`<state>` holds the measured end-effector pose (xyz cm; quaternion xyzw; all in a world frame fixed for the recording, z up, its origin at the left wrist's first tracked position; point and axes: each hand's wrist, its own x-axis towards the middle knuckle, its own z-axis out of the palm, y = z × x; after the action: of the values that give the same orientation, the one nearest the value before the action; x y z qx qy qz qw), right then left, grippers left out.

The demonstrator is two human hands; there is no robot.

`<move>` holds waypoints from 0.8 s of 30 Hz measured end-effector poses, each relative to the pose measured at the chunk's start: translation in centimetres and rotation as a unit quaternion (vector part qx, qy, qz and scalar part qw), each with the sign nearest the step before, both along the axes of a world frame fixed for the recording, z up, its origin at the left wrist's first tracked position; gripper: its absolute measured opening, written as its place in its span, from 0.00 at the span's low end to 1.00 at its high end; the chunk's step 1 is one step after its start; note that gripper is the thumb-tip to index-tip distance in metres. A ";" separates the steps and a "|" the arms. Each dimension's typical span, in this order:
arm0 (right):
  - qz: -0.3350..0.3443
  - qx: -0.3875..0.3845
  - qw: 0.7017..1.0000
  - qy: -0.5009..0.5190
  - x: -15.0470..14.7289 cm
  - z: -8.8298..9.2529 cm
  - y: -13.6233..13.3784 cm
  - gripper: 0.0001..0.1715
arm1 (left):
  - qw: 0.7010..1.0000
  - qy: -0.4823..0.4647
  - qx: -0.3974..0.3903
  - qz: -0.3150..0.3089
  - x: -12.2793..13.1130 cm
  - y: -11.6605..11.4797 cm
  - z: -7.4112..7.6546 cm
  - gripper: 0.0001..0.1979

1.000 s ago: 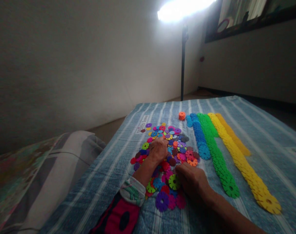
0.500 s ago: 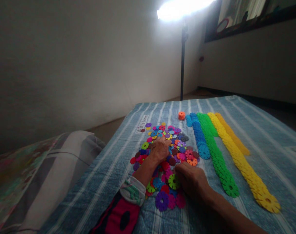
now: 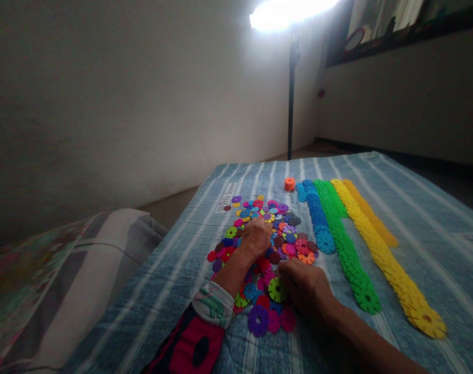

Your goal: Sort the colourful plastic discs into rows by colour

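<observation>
Nearest, a purple disc [image 3: 258, 320] lies flat at the near edge of the mixed pile [image 3: 263, 265] on the striped cloth [image 3: 182, 234]. Just past it, a lime disc [image 3: 277, 289] sits beside my right grip [image 3: 306, 285], which is curled in at the pile's right side; fingertips hidden, can't tell if anything's pinched. Farther in, my left grip [image 3: 257, 239] is palm-down over the middle of the pile, fingers bent, tips out of sight, so no call on open or closed there either. Step in hand looks like picking through loose discs; next move calls for a fine pinch on one without dragging its neighbours. Right of the pile, overlapping rows run near to far: yellow [image 3: 392, 270], green [image 3: 349, 259], blue [image 3: 318, 218], amber [image 3: 371, 213]. Far end, an orange stack [image 3: 289, 184] stands apart.
</observation>
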<state>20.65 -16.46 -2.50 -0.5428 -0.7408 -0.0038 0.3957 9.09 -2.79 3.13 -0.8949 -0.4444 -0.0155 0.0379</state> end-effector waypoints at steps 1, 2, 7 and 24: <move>-0.002 -0.002 1.000 -0.001 0.0 0.0 0.0 0.13 | 1.000 0.002 -0.002 -0.001 0.0 0.0 0.0 0.15; -0.002 -0.005 1.000 -0.002 0.0 -0.1 0.0 0.13 | 1.000 0.003 -0.001 -0.001 0.0 0.0 0.0 0.15; 0.005 -0.009 1.000 0.005 0.1 0.0 0.0 0.14 | 1.000 0.009 0.016 -0.019 -0.1 0.0 0.1 0.15; -0.007 -0.032 0.999 -0.020 0.2 0.0 0.2 0.14 | 0.999 0.000 0.021 -0.047 -0.2 -0.7 0.2 0.14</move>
<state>20.88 -16.21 -2.54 -0.5600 -0.7447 0.0065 0.3630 8.88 -3.52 3.31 -0.9139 -0.4012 -0.0265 0.0565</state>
